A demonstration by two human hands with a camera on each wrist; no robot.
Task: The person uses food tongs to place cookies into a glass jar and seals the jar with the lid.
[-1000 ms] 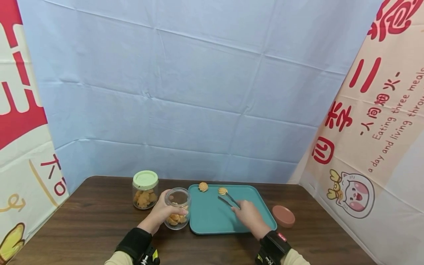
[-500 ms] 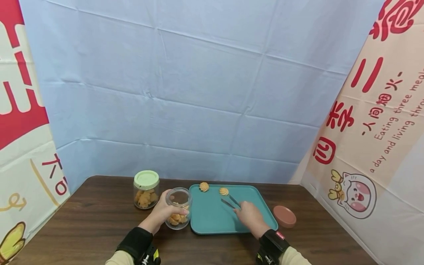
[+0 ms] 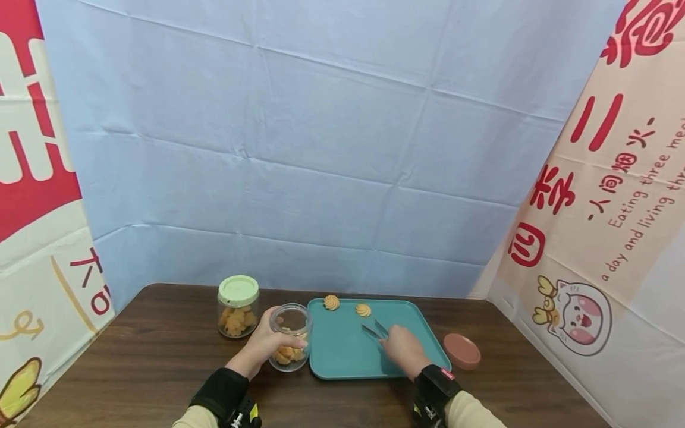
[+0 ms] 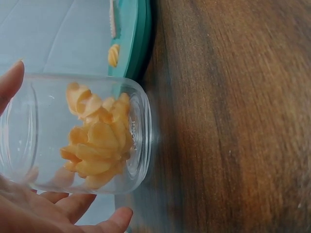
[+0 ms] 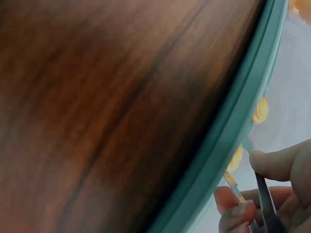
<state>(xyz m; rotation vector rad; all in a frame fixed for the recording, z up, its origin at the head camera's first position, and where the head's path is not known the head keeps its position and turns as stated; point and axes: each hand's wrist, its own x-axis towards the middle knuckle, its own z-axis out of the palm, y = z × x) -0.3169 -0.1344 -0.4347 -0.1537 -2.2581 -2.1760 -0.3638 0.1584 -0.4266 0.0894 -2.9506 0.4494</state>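
My left hand (image 3: 267,340) grips a clear open jar (image 3: 291,321) from its left side, thumb across the front. Pale yellow cookies (image 4: 99,141) fill the jar's lower part. In my right hand (image 3: 402,349) I hold metal tongs (image 3: 373,331) over the teal tray (image 3: 353,362); their two tips stand apart with nothing between them. Just beyond the tips a swirled cookie (image 3: 363,310) lies on the tray. Another swirled cookie (image 3: 331,302) sits at the tray's far left corner.
A lidded jar (image 3: 238,320) with a light green top and brown cookies stands at the back left. A reddish-pink lid (image 3: 462,351) lies right of the tray on the dark wooden table (image 3: 134,356). Cloth hangings enclose the back and sides.
The tongs have drawn back from the swirled cookie toward me, leaving it on the tray. My left hand keeps its hold on the clear jar.
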